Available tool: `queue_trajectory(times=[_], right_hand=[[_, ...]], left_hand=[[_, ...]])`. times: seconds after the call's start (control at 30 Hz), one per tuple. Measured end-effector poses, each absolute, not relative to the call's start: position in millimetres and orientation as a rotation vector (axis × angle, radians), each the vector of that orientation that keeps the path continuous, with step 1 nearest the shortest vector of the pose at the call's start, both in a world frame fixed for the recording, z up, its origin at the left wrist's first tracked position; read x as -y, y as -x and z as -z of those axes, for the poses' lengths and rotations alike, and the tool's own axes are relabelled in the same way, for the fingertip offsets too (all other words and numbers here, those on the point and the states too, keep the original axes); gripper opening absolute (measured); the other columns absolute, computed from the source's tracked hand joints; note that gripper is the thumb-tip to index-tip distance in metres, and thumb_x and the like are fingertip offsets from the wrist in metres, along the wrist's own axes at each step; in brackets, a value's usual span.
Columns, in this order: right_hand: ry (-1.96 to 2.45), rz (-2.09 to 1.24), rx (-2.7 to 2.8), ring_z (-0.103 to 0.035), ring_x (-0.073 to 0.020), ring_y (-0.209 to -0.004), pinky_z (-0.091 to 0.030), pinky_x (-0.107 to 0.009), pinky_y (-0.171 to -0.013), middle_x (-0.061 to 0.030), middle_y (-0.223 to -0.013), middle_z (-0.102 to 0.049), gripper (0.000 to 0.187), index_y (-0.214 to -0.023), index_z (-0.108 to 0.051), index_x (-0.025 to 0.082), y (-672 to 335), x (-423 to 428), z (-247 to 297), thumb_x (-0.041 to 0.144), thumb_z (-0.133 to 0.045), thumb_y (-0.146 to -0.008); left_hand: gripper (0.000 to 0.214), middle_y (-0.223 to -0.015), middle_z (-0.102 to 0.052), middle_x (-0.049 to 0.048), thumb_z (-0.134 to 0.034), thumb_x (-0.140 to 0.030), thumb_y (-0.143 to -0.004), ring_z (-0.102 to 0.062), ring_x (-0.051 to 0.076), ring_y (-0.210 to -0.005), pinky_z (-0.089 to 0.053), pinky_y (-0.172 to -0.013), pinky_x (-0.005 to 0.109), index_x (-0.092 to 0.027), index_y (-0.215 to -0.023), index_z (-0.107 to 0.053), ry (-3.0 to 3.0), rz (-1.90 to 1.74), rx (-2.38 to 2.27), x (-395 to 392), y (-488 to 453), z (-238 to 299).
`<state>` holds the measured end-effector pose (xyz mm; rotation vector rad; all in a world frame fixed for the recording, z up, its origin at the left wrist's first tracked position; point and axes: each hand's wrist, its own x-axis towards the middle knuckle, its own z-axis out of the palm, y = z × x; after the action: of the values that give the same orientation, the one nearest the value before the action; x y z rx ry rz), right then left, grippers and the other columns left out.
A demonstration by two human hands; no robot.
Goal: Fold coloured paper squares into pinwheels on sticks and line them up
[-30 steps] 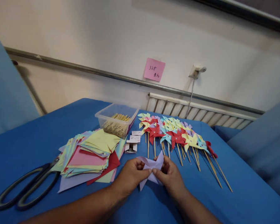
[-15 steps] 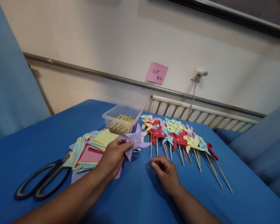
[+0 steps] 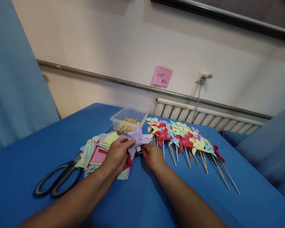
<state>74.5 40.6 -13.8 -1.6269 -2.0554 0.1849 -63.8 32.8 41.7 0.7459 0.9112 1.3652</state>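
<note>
A purple paper pinwheel (image 3: 137, 138) is pinched at its middle between the thumb and fingers of my left hand (image 3: 118, 155). No stick shows on it. My right hand (image 3: 154, 155) is beside its lower right blade, fingers curled together at a small white box (image 3: 146, 136) partly hidden behind the pinwheel. What those fingertips hold, if anything, is hidden. Under and left of my left hand lies a pile of coloured paper sheets (image 3: 98, 156). Dark-handled scissors (image 3: 58, 179) lie at the pile's left, their blades partly covered by paper.
A clear plastic box (image 3: 115, 122) of thin wooden sticks stands behind the paper pile. Several finished pinwheels (image 3: 185, 141) on sticks lie in rows to the right on the blue tablecloth (image 3: 68, 136). A radiator (image 3: 175, 110) and wall are beyond the table.
My right hand has moved left and forward, from the bare cloth to the small white box by the pinwheel. My left hand still holds the purple pinwheel. The view has shifted slightly.
</note>
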Motion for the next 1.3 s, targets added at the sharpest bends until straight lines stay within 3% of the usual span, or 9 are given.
queue_trajectory(times=[0.13,0.3,0.67,1.0,1.3], right_hand=[[1.676,-0.212,2.132,-0.063,-0.0228,-0.087,-0.043,-0.029,-0.073,-0.007,-0.094,-0.07,0.021,-0.093,-0.07,0.023,-73,-52,7,0.022,-0.053,-0.082],[1.687,-0.23,2.163,-0.061,-0.0259,-0.098,-0.044,-0.033,-0.08,-0.0075,-0.105,-0.069,0.031,-0.106,-0.067,0.024,-68,-66,3,0.021,-0.058,-0.077],[1.674,-0.206,2.138,-0.058,-0.0246,-0.107,-0.043,-0.032,-0.087,-0.0074,-0.116,-0.065,0.037,-0.117,-0.061,0.024,-66,-61,6,0.017,-0.05,-0.083],[1.673,-0.269,2.091,-0.063,-0.0232,-0.095,-0.045,-0.03,-0.076,-0.0067,-0.109,-0.068,0.028,-0.113,-0.061,0.027,-74,-52,0,0.025,-0.046,-0.09],[1.738,-0.314,1.953,-0.064,-0.0209,-0.083,-0.04,-0.026,-0.064,-0.0093,-0.093,-0.069,0.019,-0.099,-0.06,0.017,-73,-53,0,0.019,-0.045,-0.088]], left_hand=[[0.019,-0.062,-0.071,0.0052,-0.074,-0.013,-0.056,-0.065,0.016,-0.055,-0.053,-0.059,0.025,-0.01,-0.073,-0.069,-0.74,-1.354,-0.89,-33,65,-43],[0.014,-0.061,-0.071,0.0049,-0.074,-0.013,-0.055,-0.065,0.015,-0.054,-0.052,-0.057,0.024,-0.01,-0.067,-0.068,-0.735,-1.361,-0.931,-35,65,-38],[0.011,-0.061,-0.069,0.0047,-0.073,-0.018,-0.062,-0.063,0.014,-0.053,-0.05,-0.051,0.022,-0.01,-0.069,-0.068,-0.851,-1.297,-0.932,-35,67,-28],[0.012,-0.062,-0.07,0.005,-0.074,-0.014,-0.059,-0.063,0.014,-0.053,-0.051,-0.053,0.021,-0.01,-0.068,-0.068,-0.805,-1.315,-0.922,-36,66,-33],[0.012,-0.061,-0.069,0.0038,-0.074,-0.017,-0.061,-0.063,0.014,-0.053,-0.051,-0.054,0.023,-0.011,-0.07,-0.067,-0.824,-1.319,-0.932,-34,67,-32]])
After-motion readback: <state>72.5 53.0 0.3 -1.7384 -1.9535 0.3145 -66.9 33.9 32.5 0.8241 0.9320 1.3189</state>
